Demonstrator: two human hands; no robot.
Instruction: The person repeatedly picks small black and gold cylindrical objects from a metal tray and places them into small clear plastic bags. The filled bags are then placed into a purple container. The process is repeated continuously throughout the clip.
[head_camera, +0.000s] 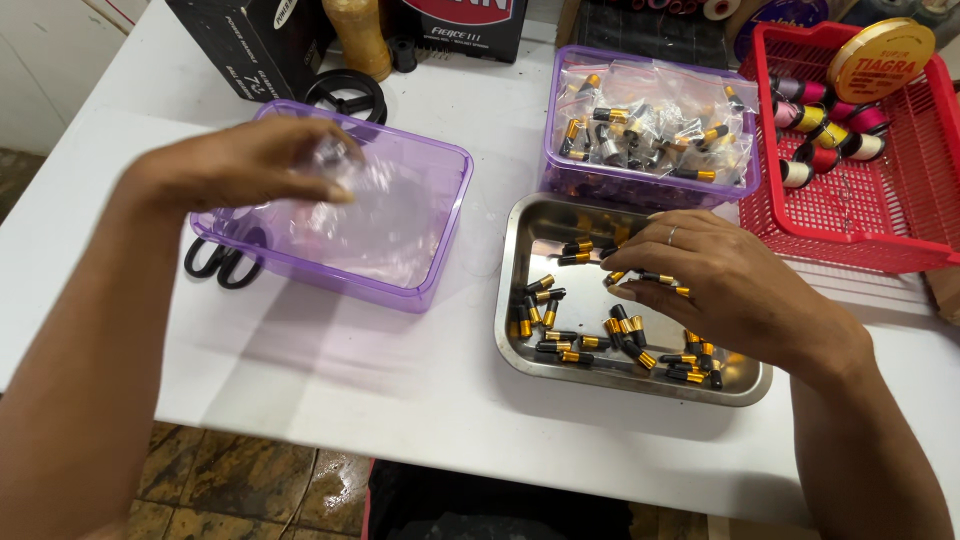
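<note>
Hands at the parts tray and the bag tub

Right hand (715, 285) rests in the steel tray (520, 330), near and right of centre, its fingers curled down onto a few black-and-gold pieces (560, 320); whether any is pinched I cannot tell. My left hand (250, 165), blurred, hovers over the purple tub (440, 260) to the left, fingers closed loosely around a clear plastic bag (335, 165). A second purple tub (650, 185), far of the tray, holds filled bags. I judge this the bagging step: gathering pieces, with the bag needing to be opened beside the tray.
</note>
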